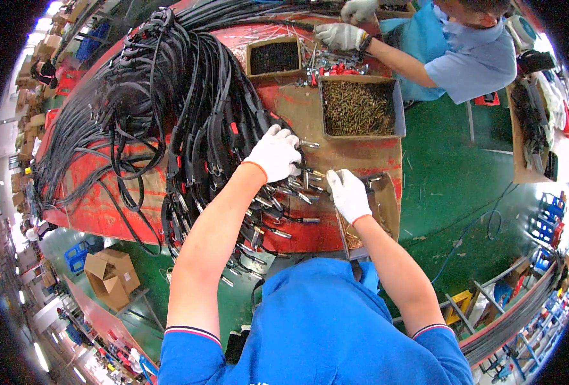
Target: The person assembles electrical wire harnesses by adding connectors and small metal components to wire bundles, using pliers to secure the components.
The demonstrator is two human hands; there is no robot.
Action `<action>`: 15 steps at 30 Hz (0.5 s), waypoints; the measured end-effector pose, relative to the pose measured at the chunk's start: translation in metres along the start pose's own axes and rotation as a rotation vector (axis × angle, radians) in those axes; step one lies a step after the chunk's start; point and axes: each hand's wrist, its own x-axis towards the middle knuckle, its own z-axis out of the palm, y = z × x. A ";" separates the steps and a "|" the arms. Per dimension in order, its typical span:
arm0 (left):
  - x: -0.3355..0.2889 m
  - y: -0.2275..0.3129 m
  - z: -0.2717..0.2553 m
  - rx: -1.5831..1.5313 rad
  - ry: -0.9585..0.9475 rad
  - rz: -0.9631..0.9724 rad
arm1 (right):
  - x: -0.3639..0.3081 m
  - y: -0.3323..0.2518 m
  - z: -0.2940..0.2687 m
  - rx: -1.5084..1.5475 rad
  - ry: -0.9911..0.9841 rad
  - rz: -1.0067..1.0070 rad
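Observation:
My left hand point(275, 154), in a white glove with an orange cuff, is closed round the end of a black cable at the right side of a large heap of black cables point(198, 96). A thin metal tip sticks out of its grip toward my right hand point(350, 194). That hand, gloved too, has thumb and fingers pinched at this tip; any small piece between them is too small to make out. Several metal-tipped cable ends point(284, 192) lie below my left hand. An open carton point(387, 208) with copper-coloured pieces stands beside and partly under my right hand.
On the red table point(98, 186) stand a box of small brass parts point(358, 109) and a box of black parts point(273, 58). Red and metal pieces point(335, 67) lie between them. Across the table a co-worker's gloved hand point(341, 36) reaches in. A cardboard box point(112, 277) stands lower left.

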 end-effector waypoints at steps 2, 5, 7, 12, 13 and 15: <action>-0.003 -0.003 0.003 0.000 0.017 -0.003 | -0.004 -0.008 0.001 -0.079 0.068 -0.097; -0.001 -0.003 0.005 -0.030 0.030 0.015 | 0.004 0.000 0.003 -0.171 0.030 -0.069; -0.002 -0.001 0.005 -0.011 0.029 0.014 | 0.010 0.004 0.004 -0.127 -0.008 -0.034; -0.001 0.000 0.004 -0.021 0.006 0.003 | 0.005 0.002 0.003 -0.041 -0.066 0.045; -0.002 0.000 0.003 -0.055 0.011 -0.006 | -0.001 -0.003 0.002 -0.067 -0.006 -0.023; -0.005 0.000 0.004 -0.044 0.012 -0.021 | -0.011 -0.013 -0.001 -0.116 0.116 -0.160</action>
